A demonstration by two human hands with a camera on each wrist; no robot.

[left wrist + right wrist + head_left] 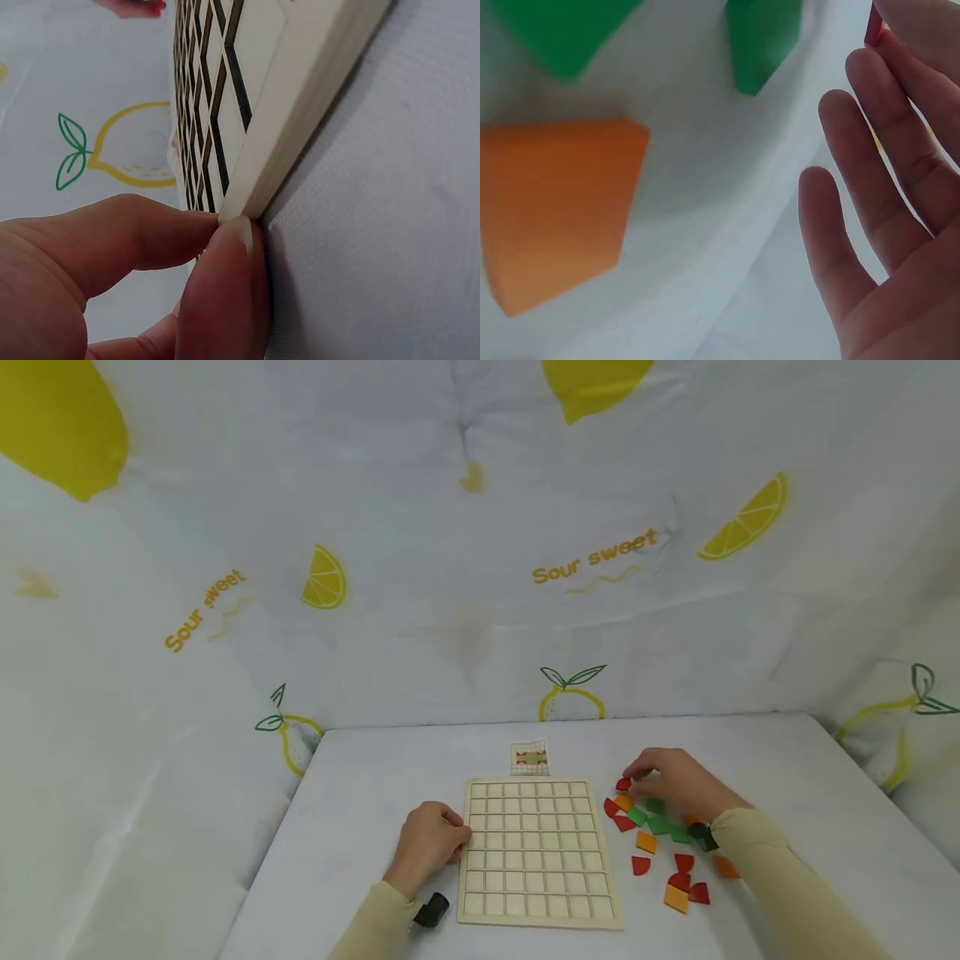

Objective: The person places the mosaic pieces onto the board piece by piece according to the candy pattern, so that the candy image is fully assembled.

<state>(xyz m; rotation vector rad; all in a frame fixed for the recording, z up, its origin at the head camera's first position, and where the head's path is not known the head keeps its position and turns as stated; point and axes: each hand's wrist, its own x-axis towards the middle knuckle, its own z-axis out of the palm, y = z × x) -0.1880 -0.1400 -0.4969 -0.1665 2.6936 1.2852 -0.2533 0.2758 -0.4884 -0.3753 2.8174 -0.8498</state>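
A pale wooden grid board (536, 839) lies flat on the white table. My left hand (430, 843) pinches its left edge; the left wrist view shows thumb and finger meeting at the board's rim (300, 105). Over on the right, my right hand (678, 781) holds a red quarter-round piece (624, 784) between thumb and forefinger, above the loose pieces. Only a sliver of that red piece (874, 26) shows in the right wrist view, where the other fingers extend free. Beneath this hand lie green pieces (657, 825) and an orange piece (562, 214).
Behind the board lies a small pattern card (530, 757) with a red, orange and green design. More red pieces (684, 862) and orange pieces (676, 898) are scattered right of the board. A lemon-printed white cloth (450, 635) hangs behind the table.
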